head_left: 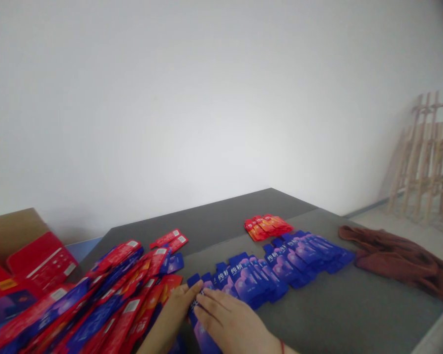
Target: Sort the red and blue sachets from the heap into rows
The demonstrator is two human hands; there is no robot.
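Note:
Flat blue cartons printed with purple shapes and white characters overlap in a row across the table. At the near end of the row, my left hand closes on the left edge of a blue carton, its thumb on top and the other fingers mostly hidden. My right hand lies over the same carton, fingers stretched out across its face. Right beside it, more blue cartons fan out, and another blue group continues behind them.
A mixed heap of red and blue cartons covers the left side, beside an opened box. Orange-red cartons lie fanned farther back. A brown cloth rests on the grey table at right. Wooden frames lean beyond.

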